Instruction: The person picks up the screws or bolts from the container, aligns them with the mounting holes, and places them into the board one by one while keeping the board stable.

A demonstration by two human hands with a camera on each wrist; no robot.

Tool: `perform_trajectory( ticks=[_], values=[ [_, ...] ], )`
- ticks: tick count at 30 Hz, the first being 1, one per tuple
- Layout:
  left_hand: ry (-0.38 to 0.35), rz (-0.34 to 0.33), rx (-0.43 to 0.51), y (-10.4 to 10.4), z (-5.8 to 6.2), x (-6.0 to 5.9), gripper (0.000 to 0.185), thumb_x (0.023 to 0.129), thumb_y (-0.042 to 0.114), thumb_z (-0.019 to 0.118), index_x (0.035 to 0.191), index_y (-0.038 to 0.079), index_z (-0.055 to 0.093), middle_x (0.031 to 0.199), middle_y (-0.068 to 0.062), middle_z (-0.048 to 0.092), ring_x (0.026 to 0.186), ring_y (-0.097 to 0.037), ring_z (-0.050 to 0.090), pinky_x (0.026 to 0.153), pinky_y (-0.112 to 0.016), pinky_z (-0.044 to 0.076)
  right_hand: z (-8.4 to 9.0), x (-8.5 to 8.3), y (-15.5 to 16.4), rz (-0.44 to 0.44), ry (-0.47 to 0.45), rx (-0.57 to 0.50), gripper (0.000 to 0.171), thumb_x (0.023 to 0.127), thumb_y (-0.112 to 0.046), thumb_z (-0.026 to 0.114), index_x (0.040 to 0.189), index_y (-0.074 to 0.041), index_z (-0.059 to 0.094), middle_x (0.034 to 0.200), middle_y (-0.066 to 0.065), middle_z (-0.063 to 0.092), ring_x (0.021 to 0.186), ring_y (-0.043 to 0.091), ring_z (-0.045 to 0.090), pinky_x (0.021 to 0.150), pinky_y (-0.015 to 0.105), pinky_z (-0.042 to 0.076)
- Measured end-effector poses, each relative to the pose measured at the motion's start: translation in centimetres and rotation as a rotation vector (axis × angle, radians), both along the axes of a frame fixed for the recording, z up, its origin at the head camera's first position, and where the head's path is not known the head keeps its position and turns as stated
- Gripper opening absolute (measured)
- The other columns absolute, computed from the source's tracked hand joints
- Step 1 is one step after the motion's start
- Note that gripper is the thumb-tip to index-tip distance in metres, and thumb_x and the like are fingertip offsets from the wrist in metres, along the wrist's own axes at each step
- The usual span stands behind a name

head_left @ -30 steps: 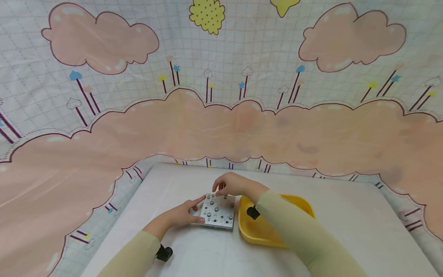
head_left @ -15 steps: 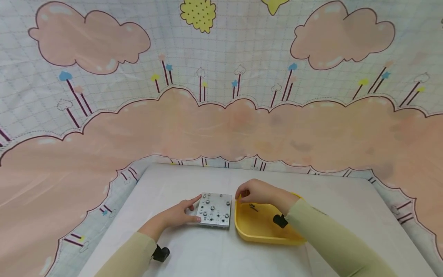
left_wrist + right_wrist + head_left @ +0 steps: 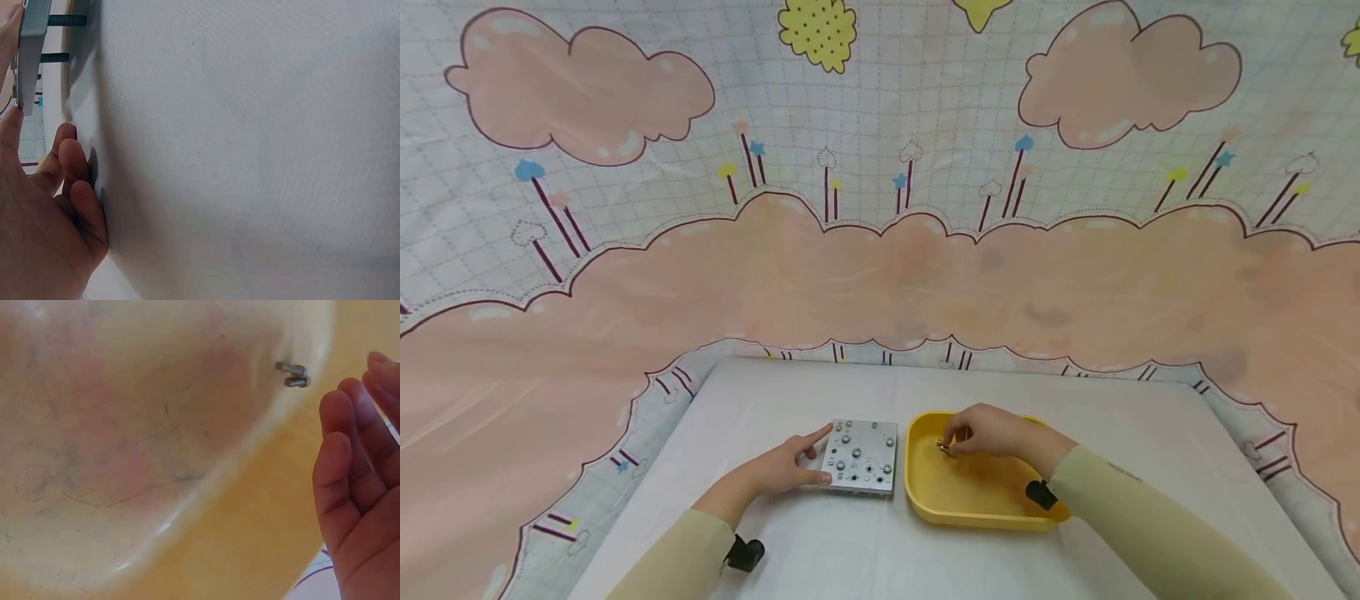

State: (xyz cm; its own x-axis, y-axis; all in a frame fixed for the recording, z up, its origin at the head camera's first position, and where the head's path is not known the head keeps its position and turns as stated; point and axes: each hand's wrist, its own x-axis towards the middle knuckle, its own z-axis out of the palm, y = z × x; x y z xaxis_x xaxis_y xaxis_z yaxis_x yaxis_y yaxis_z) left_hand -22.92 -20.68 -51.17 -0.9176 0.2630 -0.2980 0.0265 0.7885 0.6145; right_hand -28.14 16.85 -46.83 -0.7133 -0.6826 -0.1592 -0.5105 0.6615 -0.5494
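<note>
Yellow plastic tray (image 3: 925, 492) is sitting on the white cloth-covered surface (image 3: 1135, 467), and the right hand (image 3: 992, 431) is reaching into it, fingertips hovering over small grey metal screws (image 3: 945, 449) lying near the tray's far left corner; whether the fingers are pinching one cannot be told. In the right wrist view the fingers (image 3: 347, 462) are looking relaxed, with two screws (image 3: 294, 375) lying apart from them at about 11 o'clock. Just beside the tray, at its 9 o'clock, a square grey metal plate studded with screws (image 3: 861, 457) is resting. The left hand (image 3: 782, 467) is bracing it, forefinger and thumb pressing its left edge (image 3: 31, 50).
</note>
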Motion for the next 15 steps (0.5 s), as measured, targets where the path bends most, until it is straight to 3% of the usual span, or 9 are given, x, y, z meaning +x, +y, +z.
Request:
perform_trajectory(
  ticks=[6, 15],
  values=[
    [0.004, -0.013, 0.008, -0.4, -0.4, -0.1, 0.092, 0.079, 0.050, 0.079, 0.156, 0.033, 0.031, 0.114, -0.002, 0.049, 0.096, -0.021, 0.046, 0.085, -0.042, 0.038, -0.7, -0.6, -0.4, -0.001, -0.020, 0.052, 0.008, 0.090, -0.013, 0.072, 0.098, -0.015, 0.074, 0.077, -0.008, 0.060, 0.070, 0.010, 0.053, 0.064, 0.028, 0.046],
    [0.008, -0.012, 0.010, -0.6, -0.7, -0.4, 0.093, 0.078, 0.051, 0.080, 0.156, 0.034, 0.032, 0.115, -0.002, 0.050, 0.097, -0.022, 0.046, 0.086, -0.045, 0.039, -1.9, -0.6, -1.4, -0.041, -0.037, 0.133, 0.007, 0.090, -0.015, 0.073, 0.097, -0.017, 0.073, 0.086, -0.009, 0.061, 0.079, 0.013, 0.054, 0.080, 0.033, 0.048]
  ],
)
